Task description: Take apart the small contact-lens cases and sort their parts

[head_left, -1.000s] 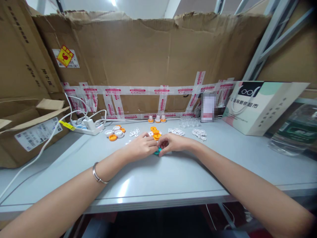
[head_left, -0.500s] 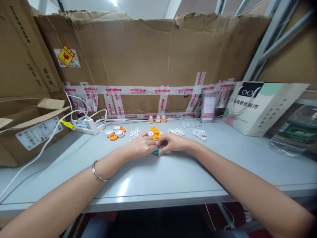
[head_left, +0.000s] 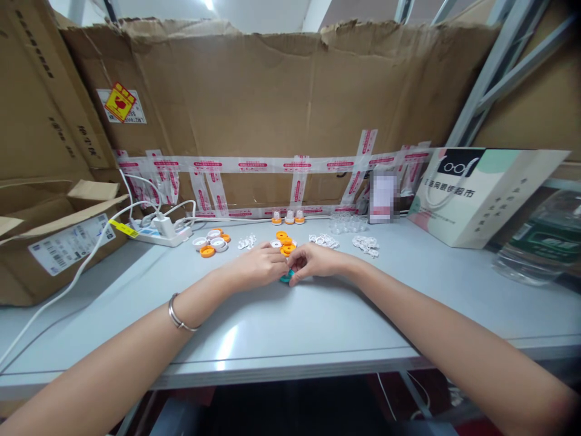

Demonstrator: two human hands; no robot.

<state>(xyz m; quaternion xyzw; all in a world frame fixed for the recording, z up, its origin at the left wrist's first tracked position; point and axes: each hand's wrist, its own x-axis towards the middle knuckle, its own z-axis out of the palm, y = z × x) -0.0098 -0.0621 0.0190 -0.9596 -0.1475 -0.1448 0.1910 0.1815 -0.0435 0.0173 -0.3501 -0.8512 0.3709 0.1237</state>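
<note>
My left hand (head_left: 262, 266) and my right hand (head_left: 313, 263) meet over the table, both closed around a small teal round plastic piece (head_left: 287, 277). My right thumb and fingers pinch its right side, while the left fingers close over its left side and hide much of it. Just behind my hands lie several orange round caps (head_left: 287, 249) with a white one among them. Small white plastic parts (head_left: 247, 241) lie beyond the left hand. Behind the right hand is a pile of white ring-like parts (head_left: 324, 241).
Three orange-based pieces with clear tops (head_left: 289, 218) stand at the back. Clear cups (head_left: 347, 223) and more white parts (head_left: 365, 245) lie right; white and orange caps (head_left: 210, 242) left. A power strip (head_left: 167, 235), open carton (head_left: 59, 242), paper bag (head_left: 472, 200), and water bottle (head_left: 540, 242) flank the table.
Almost nothing differs. Both hands stay in place on the teal piece, with only a slight shift of the fingers.
</note>
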